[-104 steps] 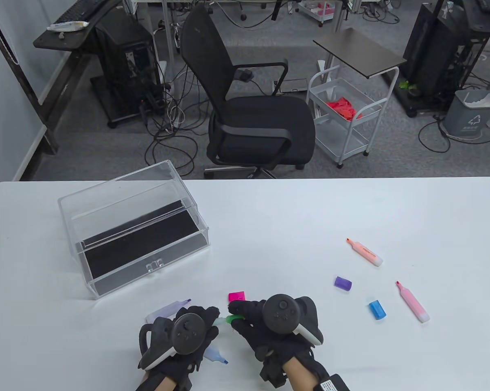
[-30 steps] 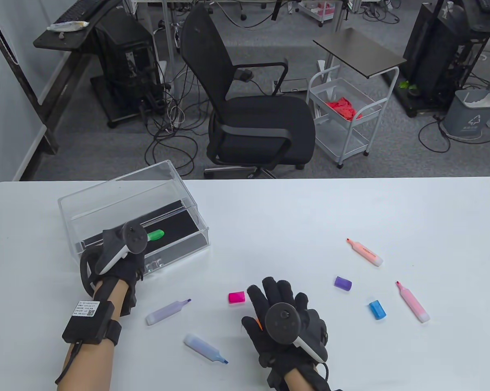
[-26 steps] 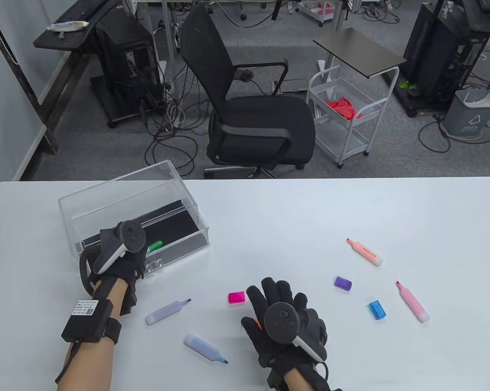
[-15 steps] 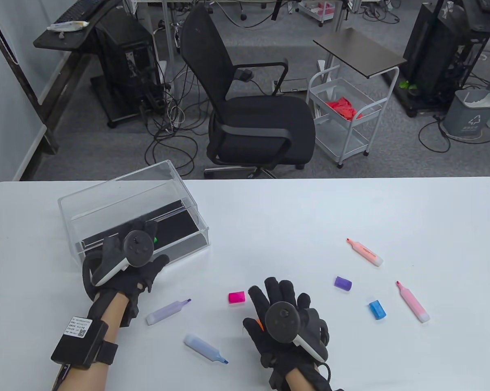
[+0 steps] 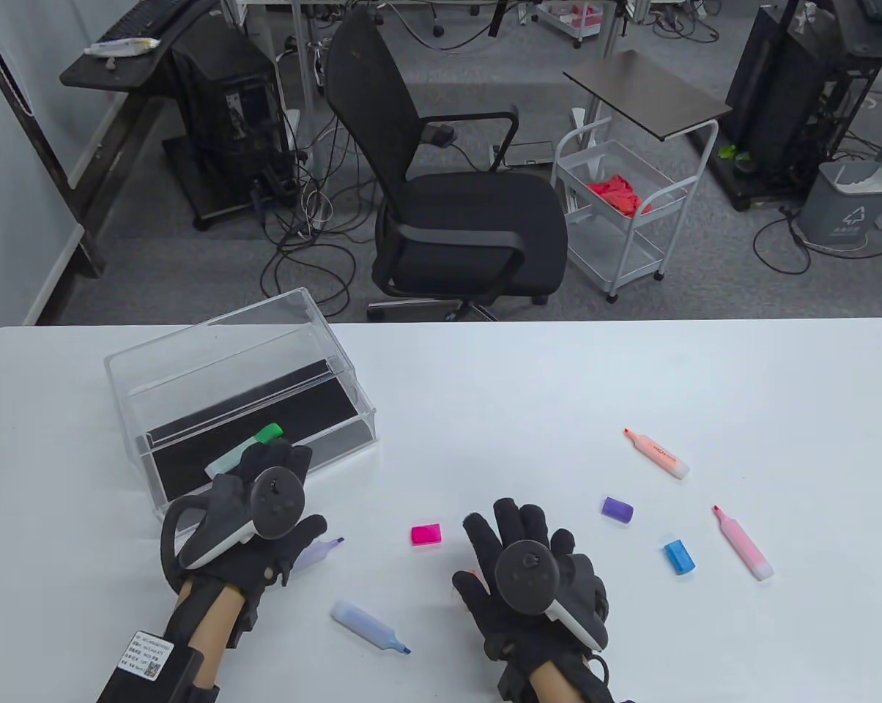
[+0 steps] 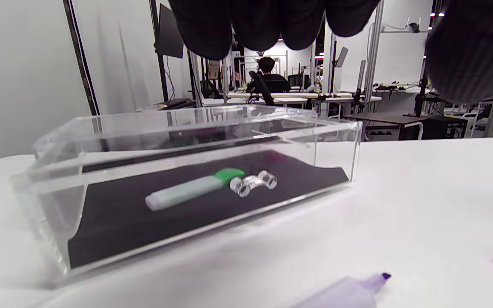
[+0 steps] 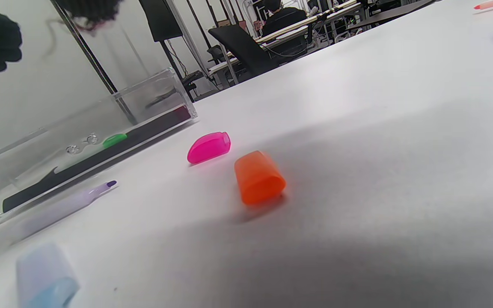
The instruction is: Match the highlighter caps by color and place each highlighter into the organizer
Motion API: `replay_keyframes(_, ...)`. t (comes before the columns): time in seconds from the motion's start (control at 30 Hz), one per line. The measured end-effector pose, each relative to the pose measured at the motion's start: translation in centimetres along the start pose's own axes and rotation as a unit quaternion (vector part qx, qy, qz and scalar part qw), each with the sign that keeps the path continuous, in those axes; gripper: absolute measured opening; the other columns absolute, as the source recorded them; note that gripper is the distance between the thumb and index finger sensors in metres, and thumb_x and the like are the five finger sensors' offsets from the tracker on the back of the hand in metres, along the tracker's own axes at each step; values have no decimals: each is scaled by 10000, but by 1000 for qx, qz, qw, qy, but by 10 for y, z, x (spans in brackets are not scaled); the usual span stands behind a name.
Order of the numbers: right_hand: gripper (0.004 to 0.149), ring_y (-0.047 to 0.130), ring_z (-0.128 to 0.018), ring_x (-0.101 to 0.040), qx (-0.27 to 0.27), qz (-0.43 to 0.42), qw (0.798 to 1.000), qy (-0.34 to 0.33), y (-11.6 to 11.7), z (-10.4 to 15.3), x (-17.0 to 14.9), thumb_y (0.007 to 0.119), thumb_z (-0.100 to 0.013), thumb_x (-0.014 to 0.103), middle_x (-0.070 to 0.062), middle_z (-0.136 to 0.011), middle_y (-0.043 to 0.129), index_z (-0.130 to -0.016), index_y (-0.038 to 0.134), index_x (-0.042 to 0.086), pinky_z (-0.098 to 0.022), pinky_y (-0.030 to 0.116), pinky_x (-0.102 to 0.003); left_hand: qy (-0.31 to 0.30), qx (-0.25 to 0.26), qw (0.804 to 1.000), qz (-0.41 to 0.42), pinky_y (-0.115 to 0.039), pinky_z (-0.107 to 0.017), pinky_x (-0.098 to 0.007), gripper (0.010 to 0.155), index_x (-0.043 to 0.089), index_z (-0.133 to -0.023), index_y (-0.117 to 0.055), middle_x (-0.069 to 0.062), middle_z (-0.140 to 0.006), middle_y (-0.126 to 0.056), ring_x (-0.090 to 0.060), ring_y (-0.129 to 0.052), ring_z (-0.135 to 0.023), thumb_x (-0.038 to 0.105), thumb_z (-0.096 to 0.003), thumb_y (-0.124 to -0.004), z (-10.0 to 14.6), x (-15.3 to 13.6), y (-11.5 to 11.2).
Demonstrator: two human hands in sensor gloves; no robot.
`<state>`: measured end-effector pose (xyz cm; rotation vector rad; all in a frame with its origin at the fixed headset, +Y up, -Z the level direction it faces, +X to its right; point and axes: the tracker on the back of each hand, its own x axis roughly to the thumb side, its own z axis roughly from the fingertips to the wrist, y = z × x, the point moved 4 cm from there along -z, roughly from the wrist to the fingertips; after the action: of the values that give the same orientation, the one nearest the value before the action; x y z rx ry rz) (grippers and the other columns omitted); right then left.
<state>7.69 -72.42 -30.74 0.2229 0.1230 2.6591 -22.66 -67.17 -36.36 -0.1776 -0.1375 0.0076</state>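
Left hand (image 5: 254,512) hangs just in front of the organizer (image 5: 192,366), fingers loosely spread, holding nothing. Right hand (image 5: 529,578) lies flat and open over the table (image 5: 558,381), fingers extended; the orange cap (image 7: 258,177) sits beneath it on the surface, untouched as far as the right wrist view shows. Green highlighter (image 6: 193,188), capped, lies on the black liner inside the organizer, clear of the walls. Uncapped and loose on the table: purple highlighter (image 5: 316,553) just beside the left hand, blue highlighter (image 5: 368,626) near the front edge, orange highlighter (image 5: 657,454) and pink highlighter (image 5: 743,543) well to the right. Loose caps: pink cap (image 5: 426,534), purple cap (image 5: 617,510), blue cap (image 5: 679,556). Judgement: next pairing is about to start. Best practice: pick the body nearest each hand, pinch it at mid-barrel with the tip pointing toward the other hand, check cap colour against barrel before pressing, and push straight along the axis until seated.
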Motion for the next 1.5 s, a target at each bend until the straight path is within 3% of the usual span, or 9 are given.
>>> replay_keyframes(0.3, 700, 55, -1047, -355, 4, -4, 1000, -8, 2, -1, 2, 651, -440, 509, -49, -1154, 155, -1055, 360, 343, -662, 53, -716, 18, -82, 996, -16, -634, -805, -406, 822, 356, -1125, -371, 74, -1174, -447, -252, -598, -1112, 646, -462, -763, -11, 6, -67)
replay_keyframes(0.57, 700, 60, -1048, -358, 7, -2, 1000, -9, 3, -1, 3, 650, -440, 509, -53, -1155, 160, -1056, 362, 338, -663, 54, -717, 42, -111, 993, 0, -709, -773, -405, 790, 341, -1112, -450, 58, -1148, -535, -243, -749, -1046, 595, -460, -818, -16, -7, -96)
replay_keyframes(0.83, 701, 68, -1047, -364, 9, -1, 1000, -10, 4, -1, 4, 649, -440, 511, -62, -1155, 168, -1056, 364, 335, -662, 59, -718, 53, -111, 992, -24, -756, -750, -388, 770, 315, -1104, -498, 30, -1128, -572, -231, -801, -988, 569, -460, -836, -20, -9, -104)
replay_keyframes(1.03, 702, 74, -1047, -368, 10, 0, 1000, -9, 5, -2, 4, 649, -440, 512, -66, -1155, 170, -1056, 364, 332, -661, 62, -719, 60, -105, 992, -32, -781, -736, -379, 658, 299, -1069, -617, 8, -1104, -602, -251, -818, -954, 522, -479, -804, -21, -5, -106)
replay_keyframes(1.27, 702, 79, -1046, -372, 13, 2, 1000, -7, 6, -2, 4, 648, -441, 513, -69, -1154, 172, -1056, 365, 331, -661, 64, -720, 48, -79, 990, -104, -845, -691, -382, 593, 281, -1031, -676, 3, -1048, -696, -241, -905, -903, 483, -483, -778, -20, 10, -106)
replay_keyframes(1.4, 701, 82, -1046, -374, 15, 4, 1000, -6, 6, -2, 4, 649, -440, 512, -69, -1154, 173, -1056, 367, 330, -661, 63, -720, 29, -73, 988, -135, -851, -679, -392, 612, 237, -1014, -591, -22, -1007, -660, -237, -883, -882, 503, -474, -698, -20, 12, -113)
replay_keyframes(1.5, 702, 81, -1046, -374, 14, 2, 1000, -6, 6, -2, 4, 652, -440, 510, -70, -1154, 173, -1056, 369, 330, -661, 60, -720, 27, -54, 992, -108, -901, -632, -356, 610, 221, -997, -586, -21, -958, -701, -205, -921, -828, 515, -463, -618, -16, 8, -108)
